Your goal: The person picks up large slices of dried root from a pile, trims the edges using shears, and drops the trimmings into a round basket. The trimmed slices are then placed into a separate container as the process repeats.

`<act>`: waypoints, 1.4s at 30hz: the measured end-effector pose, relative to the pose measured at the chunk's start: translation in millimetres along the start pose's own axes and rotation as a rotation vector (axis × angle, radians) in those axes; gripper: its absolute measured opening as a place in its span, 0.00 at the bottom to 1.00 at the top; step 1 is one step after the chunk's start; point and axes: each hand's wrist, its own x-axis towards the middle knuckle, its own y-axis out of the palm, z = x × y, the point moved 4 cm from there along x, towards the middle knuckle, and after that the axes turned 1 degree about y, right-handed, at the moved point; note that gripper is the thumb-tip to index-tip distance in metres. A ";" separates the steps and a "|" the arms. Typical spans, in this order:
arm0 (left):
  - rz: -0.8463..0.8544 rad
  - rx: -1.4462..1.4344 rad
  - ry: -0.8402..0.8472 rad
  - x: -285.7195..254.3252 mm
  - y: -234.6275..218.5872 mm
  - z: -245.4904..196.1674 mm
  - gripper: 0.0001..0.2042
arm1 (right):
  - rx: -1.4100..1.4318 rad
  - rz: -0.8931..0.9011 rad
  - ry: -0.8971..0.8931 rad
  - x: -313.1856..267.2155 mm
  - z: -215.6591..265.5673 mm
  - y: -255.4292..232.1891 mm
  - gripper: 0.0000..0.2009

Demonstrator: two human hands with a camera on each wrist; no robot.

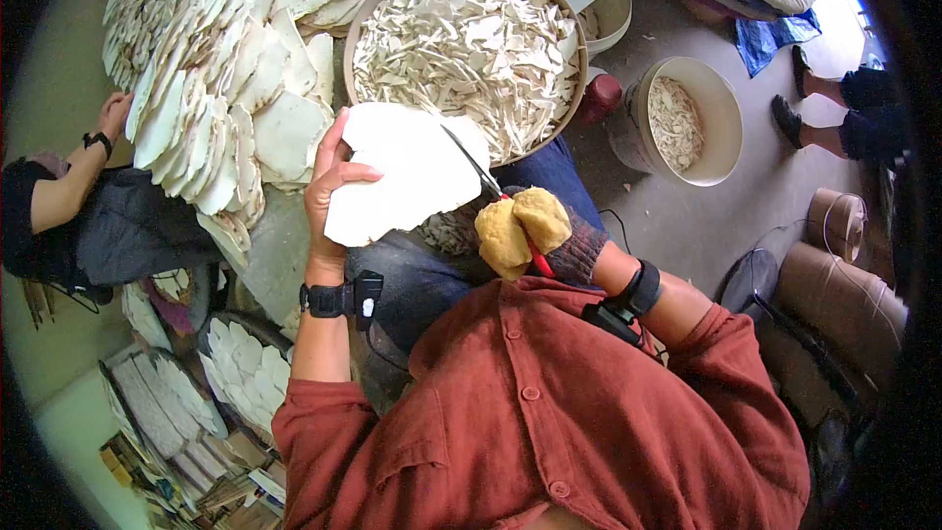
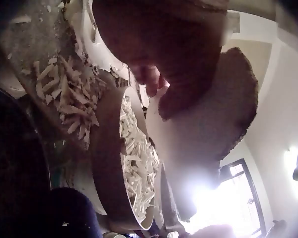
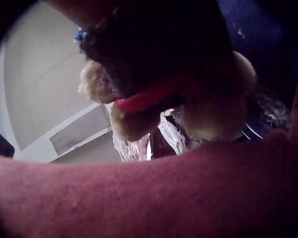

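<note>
In the head view my left hand holds a thin, white, irregular flat sheet by its left edge, thumb across the top face. My right hand, in a dark knitted glove, grips scissors with red handles. Lumps of yellow foam cover the handles and hide most of the fingers. The blades reach the sheet's right side, one lying over its upper face. From the left wrist, the sheet appears in shadow with a blade at its lower edge. The right wrist view shows the red handle between foam lumps.
A round tub full of white strips stands just beyond the sheet. Large white flat pieces are heaped at left, where another person's arm reaches in. A white bucket holds more scraps at right. Someone's feet show farther right.
</note>
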 end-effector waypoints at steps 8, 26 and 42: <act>-0.376 -0.121 -0.208 -20.3 8.0 0.6 0.11 | 0.876 -0.122 0.330 1.1 -32.2 14.0 0.10; -0.299 -0.495 -0.616 -84.2 32.0 -21.3 0.25 | 0.227 -0.162 -0.016 17.5 -32.1 24.2 0.11; -0.605 -0.343 -0.448 -77.3 -5.9 -1.1 0.20 | 0.019 -0.053 0.024 15.1 -20.0 28.1 0.06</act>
